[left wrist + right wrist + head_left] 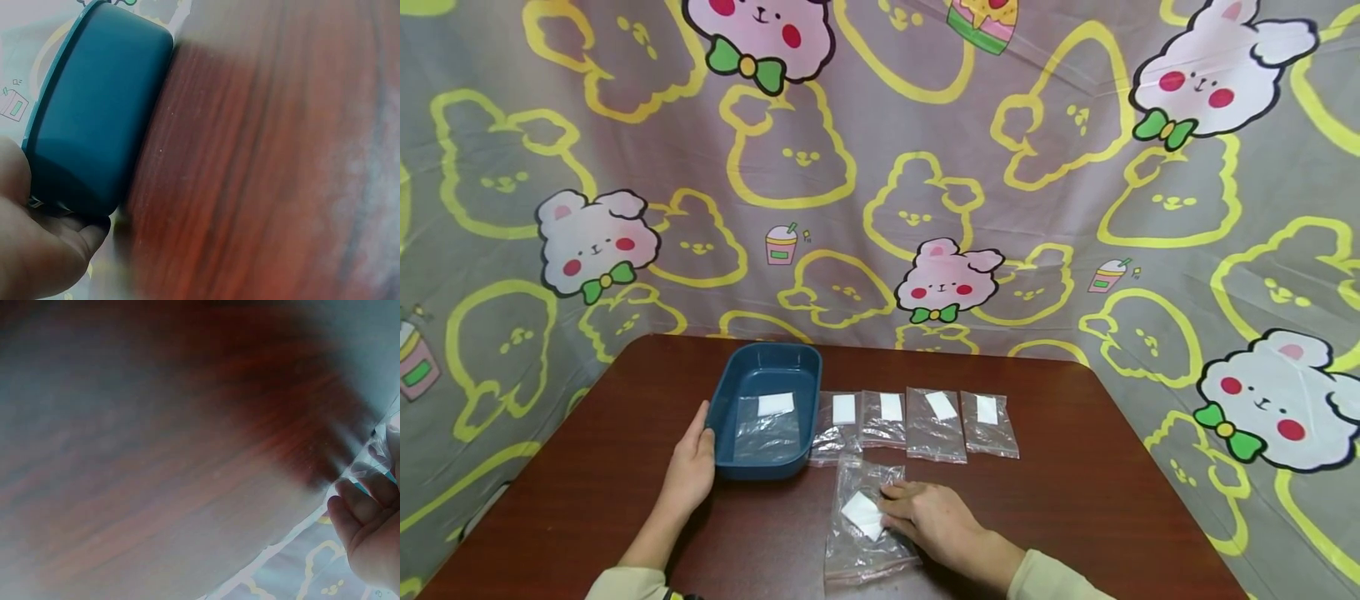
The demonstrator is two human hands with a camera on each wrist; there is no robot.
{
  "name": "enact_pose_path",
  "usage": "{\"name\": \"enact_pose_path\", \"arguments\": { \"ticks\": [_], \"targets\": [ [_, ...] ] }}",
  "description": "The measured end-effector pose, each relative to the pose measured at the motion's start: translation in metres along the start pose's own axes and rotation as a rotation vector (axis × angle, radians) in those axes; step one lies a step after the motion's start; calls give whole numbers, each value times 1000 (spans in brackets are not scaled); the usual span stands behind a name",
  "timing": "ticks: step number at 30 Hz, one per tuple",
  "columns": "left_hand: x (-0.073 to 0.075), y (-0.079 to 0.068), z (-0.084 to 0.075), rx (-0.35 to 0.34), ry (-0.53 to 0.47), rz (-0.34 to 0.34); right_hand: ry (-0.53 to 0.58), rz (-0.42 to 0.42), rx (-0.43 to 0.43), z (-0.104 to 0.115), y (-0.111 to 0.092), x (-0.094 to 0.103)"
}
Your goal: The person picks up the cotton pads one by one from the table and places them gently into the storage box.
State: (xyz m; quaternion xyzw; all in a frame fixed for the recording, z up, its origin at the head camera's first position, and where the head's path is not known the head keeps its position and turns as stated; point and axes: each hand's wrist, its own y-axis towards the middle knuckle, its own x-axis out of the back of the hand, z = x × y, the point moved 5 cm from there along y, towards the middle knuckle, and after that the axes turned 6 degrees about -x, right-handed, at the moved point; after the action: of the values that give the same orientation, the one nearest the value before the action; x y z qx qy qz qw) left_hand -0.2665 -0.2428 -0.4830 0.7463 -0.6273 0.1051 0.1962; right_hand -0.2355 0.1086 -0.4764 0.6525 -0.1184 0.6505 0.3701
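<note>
My left hand grips the near left side of a blue rectangular tray. In the left wrist view the hand is at the end of the tray. A clear zip bag with a white piece lies inside the tray. Nearer to me, another clear zip bag holds a white piece, and my right hand pinches that bag at its right side. Clear plastic shows around the fingers of the right hand in the right wrist view.
Right of the tray, a row of several clear zip bags, each with a white piece, lies on the brown table. The leftmost bag lies beside the tray wall. A patterned curtain hangs behind the table and along its sides.
</note>
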Motion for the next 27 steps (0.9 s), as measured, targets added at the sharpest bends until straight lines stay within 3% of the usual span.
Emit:
{"name": "enact_pose_path", "arguments": {
  "ticks": [11,19,27],
  "targets": [
    [0,0,0,-7,-6,2,-8,-94,25,1,4,6],
    [2,0,0,-8,2,-1,-6,-166,56,3,16,22],
    [2,-1,-1,-19,-9,-9,0,-156,21,2,30,32]
  ]
}}
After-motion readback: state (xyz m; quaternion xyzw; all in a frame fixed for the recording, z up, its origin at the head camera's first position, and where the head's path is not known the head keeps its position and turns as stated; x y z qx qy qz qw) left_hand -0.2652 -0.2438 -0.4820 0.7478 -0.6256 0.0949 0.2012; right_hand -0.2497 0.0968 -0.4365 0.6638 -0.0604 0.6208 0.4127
